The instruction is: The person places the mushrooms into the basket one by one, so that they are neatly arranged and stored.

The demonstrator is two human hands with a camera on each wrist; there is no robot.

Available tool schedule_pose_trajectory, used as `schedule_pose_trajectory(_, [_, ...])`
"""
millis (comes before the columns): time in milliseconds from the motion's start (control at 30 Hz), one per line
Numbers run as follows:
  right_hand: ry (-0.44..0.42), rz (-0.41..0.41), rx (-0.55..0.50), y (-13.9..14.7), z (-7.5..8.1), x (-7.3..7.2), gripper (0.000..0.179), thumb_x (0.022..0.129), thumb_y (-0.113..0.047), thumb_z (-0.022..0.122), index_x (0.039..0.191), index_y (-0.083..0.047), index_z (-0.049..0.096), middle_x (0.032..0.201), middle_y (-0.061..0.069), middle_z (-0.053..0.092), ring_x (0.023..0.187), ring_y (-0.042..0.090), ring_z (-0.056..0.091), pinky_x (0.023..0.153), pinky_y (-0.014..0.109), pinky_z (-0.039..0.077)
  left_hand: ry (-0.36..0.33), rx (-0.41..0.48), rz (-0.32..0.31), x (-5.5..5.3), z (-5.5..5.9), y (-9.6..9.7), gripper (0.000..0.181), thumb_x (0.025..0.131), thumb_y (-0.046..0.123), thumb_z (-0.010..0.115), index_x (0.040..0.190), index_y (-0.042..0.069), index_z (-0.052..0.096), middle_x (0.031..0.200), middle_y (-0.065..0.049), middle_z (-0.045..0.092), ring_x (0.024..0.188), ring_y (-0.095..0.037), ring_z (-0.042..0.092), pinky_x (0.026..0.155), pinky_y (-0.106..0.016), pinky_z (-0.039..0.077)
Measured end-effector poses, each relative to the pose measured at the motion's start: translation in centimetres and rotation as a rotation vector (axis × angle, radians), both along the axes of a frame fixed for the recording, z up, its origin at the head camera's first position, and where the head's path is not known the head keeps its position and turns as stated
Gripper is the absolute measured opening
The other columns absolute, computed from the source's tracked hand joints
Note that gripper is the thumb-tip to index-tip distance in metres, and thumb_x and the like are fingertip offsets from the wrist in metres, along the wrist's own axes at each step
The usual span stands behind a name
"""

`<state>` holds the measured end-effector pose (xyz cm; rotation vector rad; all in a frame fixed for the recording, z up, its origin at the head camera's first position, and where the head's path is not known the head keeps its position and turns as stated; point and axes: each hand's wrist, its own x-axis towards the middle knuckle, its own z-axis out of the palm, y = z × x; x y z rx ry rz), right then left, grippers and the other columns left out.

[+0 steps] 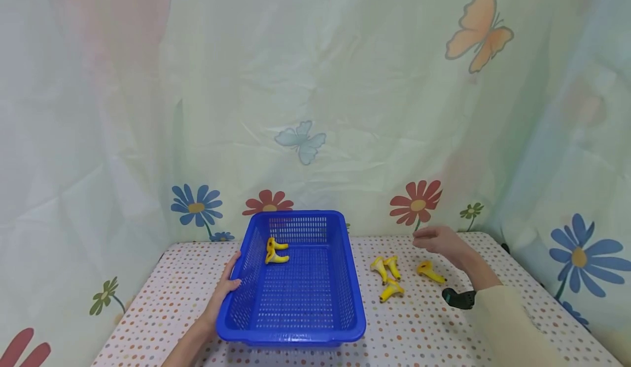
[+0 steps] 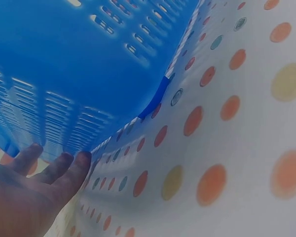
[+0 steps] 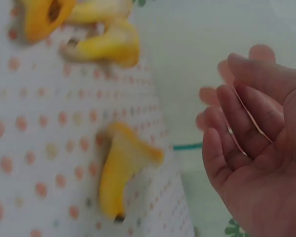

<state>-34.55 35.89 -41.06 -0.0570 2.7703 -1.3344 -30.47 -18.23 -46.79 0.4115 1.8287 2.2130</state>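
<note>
A blue plastic basket (image 1: 296, 337) with slotted walls stands in the middle of the table. My left hand (image 1: 222, 290) holds its left side, thumb at the rim; in the left wrist view the fingers (image 2: 64, 170) reach along the outside wall. Inside, near the left wall, lie two small yellow toy banana peels (image 1: 278, 258). My right hand (image 1: 443, 244) hovers over the table's right part, holding nothing, its fingers loosely bent and spread. Just below it lies a single yellow toy banana peel (image 3: 116, 173) with a dark tip and a flared end.
Three more toy banana peels (image 1: 389, 287) lie close together between the basket and my right hand. The dotted tablecloth (image 1: 148, 312) runs back to a curtain (image 1: 222, 109) printed with flowers and butterflies. A dark wrist device (image 1: 459, 298) shows by my right sleeve.
</note>
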Motion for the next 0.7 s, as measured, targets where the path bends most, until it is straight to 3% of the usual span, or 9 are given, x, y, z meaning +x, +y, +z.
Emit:
schedule_pose_trajectory(233, [-0.013,-0.056,0.114,2.3,-2.8,1.4,0.061,0.091,-0.033,0.066,0.133,0.008,0.050,0.128,0.027,0.055,0.115,0.045,0.048,0.092,0.066,0.037,0.026,-0.034,0.022,0.2,0.0,0.1,0.064,0.099,0.027,0.032,0.156,0.030,0.001,0.160,-0.012,-0.007,0.139,-0.047,0.015,0.101,-0.056,0.035])
schedule_pose_trajectory(500, [-0.048,-0.107,0.086,3.4,-4.4,2.6,0.060,0.089,-0.026,0.070,0.132,0.009,0.049,0.127,0.032,0.052,0.111,0.044,0.053,0.087,0.055,0.047,0.027,-0.035,0.029,0.3,-0.1,0.2,0.063,0.100,0.028,0.031,0.156,0.033,0.003,0.160,-0.010,-0.007,0.140,-0.045,0.014,0.103,-0.056,0.031])
schedule_pose_trajectory(700, [-0.063,-0.151,0.046,3.4,-5.3,2.7,0.062,0.086,-0.027,0.073,0.130,0.010,0.049,0.122,0.030,0.056,0.109,0.043,0.053,0.088,0.053,0.047,0.034,-0.023,0.020,0.3,-0.3,0.2,0.063,0.099,0.029,0.031,0.155,0.034,0.003,0.160,-0.011,-0.005,0.138,-0.047,0.017,0.101,-0.056,0.035])
